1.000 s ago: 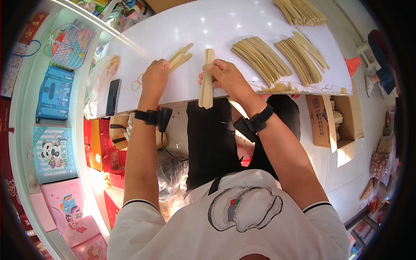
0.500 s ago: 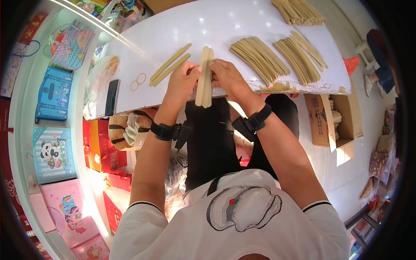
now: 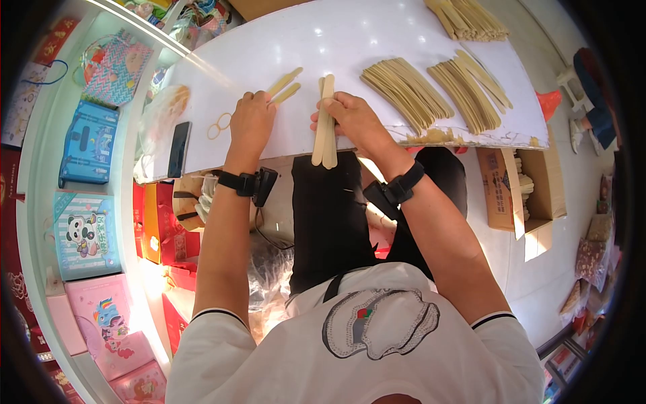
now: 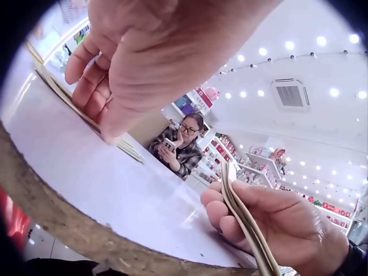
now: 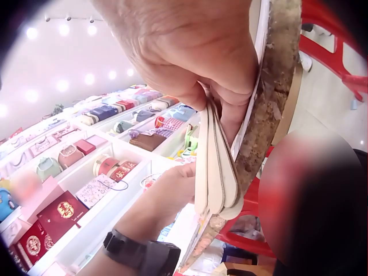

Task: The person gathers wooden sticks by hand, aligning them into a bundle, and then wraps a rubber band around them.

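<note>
My right hand (image 3: 356,121) grips a small bundle of flat wooden craft sticks (image 3: 324,135) upright at the table's front edge, thumb across them. Their rounded lower ends fan apart in the right wrist view. To the left, my left hand (image 3: 252,121) is down at the loose wooden sticks (image 3: 286,91) lying on the table. In the left wrist view its curled fingers (image 4: 92,95) and thumb pinch at a stick, one on each side. The hand covers the near part of these sticks in the head view.
Two yellowish rings (image 3: 219,126) and a phone (image 3: 178,149) lie left on the white table (image 3: 303,40). Larger stick piles (image 3: 407,94) spread to the right. A cardboard box (image 3: 501,188) stands below the table at right. A person (image 4: 181,146) with a phone is across the table.
The left hand went from the loose sticks to the bundle beside the right hand, then back left to the loose sticks. The right hand keeps hold, and the bundle's lower ends are more spread.
</note>
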`<state>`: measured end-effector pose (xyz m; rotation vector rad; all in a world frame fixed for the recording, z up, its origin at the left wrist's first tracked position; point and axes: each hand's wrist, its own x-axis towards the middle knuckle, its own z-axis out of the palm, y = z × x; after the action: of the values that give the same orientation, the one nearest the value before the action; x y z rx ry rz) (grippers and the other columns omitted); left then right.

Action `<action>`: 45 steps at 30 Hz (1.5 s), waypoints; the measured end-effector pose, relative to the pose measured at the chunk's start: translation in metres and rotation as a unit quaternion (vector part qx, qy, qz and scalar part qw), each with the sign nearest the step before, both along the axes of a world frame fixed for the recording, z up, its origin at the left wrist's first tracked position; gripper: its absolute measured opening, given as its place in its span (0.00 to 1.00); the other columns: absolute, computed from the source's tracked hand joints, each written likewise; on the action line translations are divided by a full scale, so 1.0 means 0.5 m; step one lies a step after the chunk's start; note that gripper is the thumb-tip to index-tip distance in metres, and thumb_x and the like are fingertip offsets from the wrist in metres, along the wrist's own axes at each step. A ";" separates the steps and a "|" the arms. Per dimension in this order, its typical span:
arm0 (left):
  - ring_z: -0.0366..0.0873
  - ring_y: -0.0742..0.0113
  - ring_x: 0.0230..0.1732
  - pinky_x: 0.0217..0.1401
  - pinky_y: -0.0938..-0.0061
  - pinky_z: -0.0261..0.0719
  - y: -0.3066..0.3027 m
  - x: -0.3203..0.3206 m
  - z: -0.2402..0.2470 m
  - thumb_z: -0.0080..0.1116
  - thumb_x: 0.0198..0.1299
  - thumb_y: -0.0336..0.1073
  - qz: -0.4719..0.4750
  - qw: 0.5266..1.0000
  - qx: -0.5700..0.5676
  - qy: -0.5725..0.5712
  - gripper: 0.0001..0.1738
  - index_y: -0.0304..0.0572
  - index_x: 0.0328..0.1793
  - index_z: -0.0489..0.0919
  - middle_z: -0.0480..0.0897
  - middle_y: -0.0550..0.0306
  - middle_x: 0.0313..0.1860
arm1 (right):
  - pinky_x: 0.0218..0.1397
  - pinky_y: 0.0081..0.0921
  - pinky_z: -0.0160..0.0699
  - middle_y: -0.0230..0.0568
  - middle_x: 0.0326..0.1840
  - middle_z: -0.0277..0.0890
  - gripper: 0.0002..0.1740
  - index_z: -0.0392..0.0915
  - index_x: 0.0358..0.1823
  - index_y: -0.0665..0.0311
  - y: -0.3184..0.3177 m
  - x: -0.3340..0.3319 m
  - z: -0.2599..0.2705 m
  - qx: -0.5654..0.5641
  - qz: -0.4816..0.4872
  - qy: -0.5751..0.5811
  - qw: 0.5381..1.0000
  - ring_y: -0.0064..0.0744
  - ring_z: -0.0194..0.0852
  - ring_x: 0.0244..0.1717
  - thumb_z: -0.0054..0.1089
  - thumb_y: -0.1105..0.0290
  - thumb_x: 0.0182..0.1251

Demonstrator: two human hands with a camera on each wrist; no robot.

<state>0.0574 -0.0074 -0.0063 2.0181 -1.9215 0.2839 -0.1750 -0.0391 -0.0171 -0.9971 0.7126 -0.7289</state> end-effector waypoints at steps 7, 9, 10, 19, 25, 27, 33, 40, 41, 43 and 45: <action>0.83 0.46 0.43 0.45 0.55 0.81 0.002 0.019 -0.005 0.62 0.66 0.39 -0.005 0.999 0.036 -0.009 0.09 0.43 0.44 0.83 0.83 0.49 0.39 | 0.57 0.35 0.87 0.51 0.48 0.83 0.18 0.75 0.55 0.75 0.000 -0.003 0.000 -0.006 0.002 0.004 1.000 0.40 0.87 0.48 0.47 0.64 0.82; 0.83 0.48 0.43 0.44 0.56 0.82 0.004 0.023 -0.006 0.62 0.65 0.38 -0.004 0.999 0.032 0.020 0.07 0.43 0.42 0.83 0.83 0.50 0.39 | 0.57 0.35 0.87 0.52 0.48 0.82 0.18 0.75 0.55 0.75 0.000 -0.004 0.001 -0.006 0.004 0.007 1.000 0.40 0.87 0.48 0.47 0.64 0.82; 0.83 0.48 0.42 0.44 0.55 0.82 0.004 0.025 -0.008 0.62 0.66 0.37 0.004 1.000 0.027 0.006 0.07 0.43 0.42 0.83 0.83 0.50 0.38 | 0.57 0.35 0.87 0.52 0.48 0.82 0.18 0.75 0.55 0.75 0.000 -0.004 0.002 -0.005 0.004 0.008 1.000 0.40 0.87 0.48 0.47 0.64 0.82; 0.78 0.64 0.31 0.35 0.69 0.77 0.022 -0.024 0.056 0.58 0.71 0.39 -0.014 0.951 0.001 0.309 0.11 0.39 0.50 0.84 0.83 0.57 0.33 | 0.56 0.35 0.87 0.51 0.48 0.82 0.19 0.75 0.55 0.76 -0.002 -0.002 -0.002 0.000 -0.001 -0.004 1.000 0.39 0.87 0.49 0.48 0.64 0.81; 0.75 0.80 0.34 0.37 0.82 0.75 0.056 -0.129 0.018 0.58 0.74 0.41 -0.040 0.873 0.098 0.477 0.15 0.35 0.51 0.83 0.82 0.65 0.35 | 0.56 0.33 0.83 0.43 0.45 0.79 0.17 0.77 0.51 0.73 -0.002 -0.004 -0.007 -0.021 -0.025 0.014 0.999 0.33 0.82 0.49 0.48 0.63 0.79; 0.78 0.78 0.36 0.40 0.79 0.77 0.053 -0.138 0.000 0.59 0.73 0.40 -0.040 0.887 0.090 0.452 0.14 0.33 0.49 0.82 0.83 0.62 0.35 | 0.47 0.32 0.82 0.43 0.38 0.79 0.17 0.78 0.44 0.74 -0.014 0.007 -0.035 -0.055 -0.050 0.016 0.997 0.32 0.80 0.40 0.49 0.63 0.76; 0.79 0.72 0.36 0.43 0.74 0.79 0.047 -0.151 -0.012 0.61 0.71 0.38 -0.024 0.928 0.083 0.364 0.13 0.32 0.48 0.81 0.84 0.57 0.35 | 0.47 0.33 0.80 0.41 0.36 0.77 0.19 0.78 0.43 0.73 -0.008 0.001 -0.033 -0.051 -0.056 0.026 0.997 0.32 0.76 0.38 0.51 0.60 0.75; 0.83 0.58 0.39 0.46 0.67 0.80 0.029 -0.081 0.021 0.60 0.70 0.42 -0.022 0.972 0.051 0.228 0.14 0.36 0.48 0.82 0.85 0.49 0.37 | 0.57 0.35 0.86 0.47 0.47 0.82 0.17 0.75 0.56 0.72 -0.006 -0.003 -0.016 -0.009 0.001 0.005 1.000 0.37 0.86 0.49 0.51 0.63 0.80; 0.83 0.55 0.39 0.46 0.65 0.80 0.023 -0.056 0.027 0.60 0.70 0.42 -0.006 0.988 0.020 0.154 0.15 0.37 0.48 0.82 0.85 0.48 0.38 | 0.56 0.36 0.87 0.48 0.48 0.82 0.17 0.74 0.57 0.72 -0.004 -0.004 -0.009 -0.005 0.000 0.005 1.000 0.38 0.86 0.49 0.50 0.64 0.81; 0.83 0.50 0.42 0.48 0.62 0.80 0.016 -0.008 0.018 0.62 0.68 0.42 0.010 0.996 0.029 0.085 0.14 0.38 0.48 0.82 0.84 0.46 0.41 | 0.56 0.37 0.87 0.50 0.49 0.82 0.17 0.73 0.58 0.73 -0.002 -0.001 -0.005 -0.001 -0.001 0.001 1.000 0.39 0.86 0.49 0.49 0.64 0.81; 0.83 0.48 0.43 0.49 0.61 0.80 0.010 0.023 0.004 0.63 0.66 0.42 0.023 0.997 0.056 0.047 0.14 0.38 0.48 0.82 0.84 0.45 0.43 | 0.56 0.37 0.87 0.49 0.49 0.82 0.18 0.73 0.59 0.73 -0.001 -0.001 -0.007 0.003 -0.006 -0.006 1.000 0.39 0.86 0.49 0.49 0.64 0.82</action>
<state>0.0690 -0.0024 -0.0042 2.1086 -1.8742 0.0932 -0.1756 -0.0397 -0.0208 -0.9841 0.7105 -0.7413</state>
